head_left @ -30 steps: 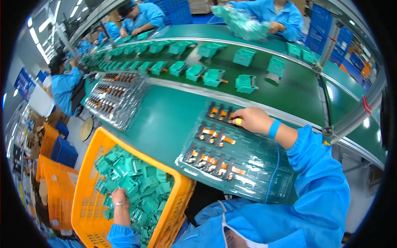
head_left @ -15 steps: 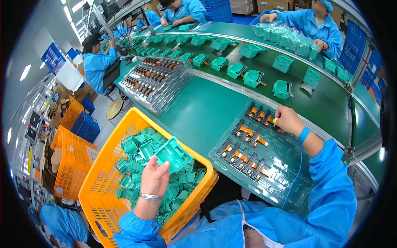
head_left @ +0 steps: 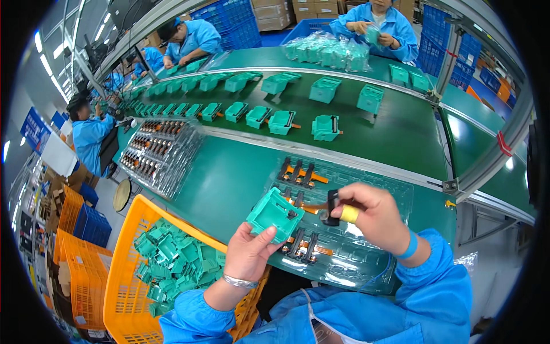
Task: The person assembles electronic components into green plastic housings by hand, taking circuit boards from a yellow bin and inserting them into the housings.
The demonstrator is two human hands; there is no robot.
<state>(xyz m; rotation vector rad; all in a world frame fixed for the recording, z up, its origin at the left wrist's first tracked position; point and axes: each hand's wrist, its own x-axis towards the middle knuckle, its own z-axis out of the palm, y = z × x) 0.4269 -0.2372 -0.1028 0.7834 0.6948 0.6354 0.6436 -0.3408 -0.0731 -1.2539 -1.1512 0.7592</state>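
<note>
My left hand [head_left: 245, 259] grips a green plastic housing [head_left: 268, 217] by its lower edge, its hollow side turned up. Close to its right, my right hand [head_left: 373, 217] pinches a small black connector part [head_left: 332, 207] with an orange-brown flat ribbon, held apart from the housing. A yellow band wraps one right finger, and a blue strap circles that wrist. Both hands are above a clear plastic tray [head_left: 358, 268]. Several similar black parts [head_left: 302, 173] with orange ribbons lie in its slots; the housing and hands cover some of them.
An orange crate [head_left: 129, 264] full of loose green housings [head_left: 177, 252] stands at my left. Stacked clear trays [head_left: 160, 152] lie farther left on the table. Beyond a metal rail, the belt [head_left: 395, 135] carries rows of green housings. A co-worker [head_left: 378, 28] handles bagged parts [head_left: 329, 51] opposite.
My right hand has lifted a black part out of the tray's far row and brought it toward the middle. My left hand has carried the housing from above the crate to the tray. The view has shifted right.
</note>
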